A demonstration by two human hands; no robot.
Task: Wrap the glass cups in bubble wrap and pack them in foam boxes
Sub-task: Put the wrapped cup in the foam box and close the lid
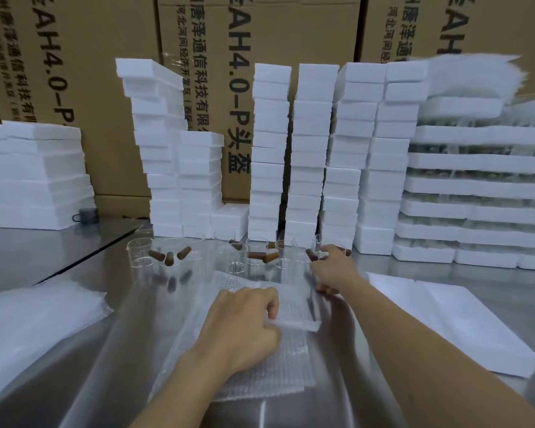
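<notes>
A pile of bubble wrap sheets lies on the steel table in front of me. My left hand presses on a wrapped bundle on top of the pile, fingers curled over its edge. My right hand holds the bundle's far right end, where a dark handle shows through the wrap. Several clear glass cups with brown wooden handles stand and lie in a row behind the wrap. Stacks of white foam boxes rise at the back.
Flat white foam sheets lie at the left and right of the table. Filled foam trays are stacked at the far right. A grey cup sits at the back left. Cardboard cartons form the back wall.
</notes>
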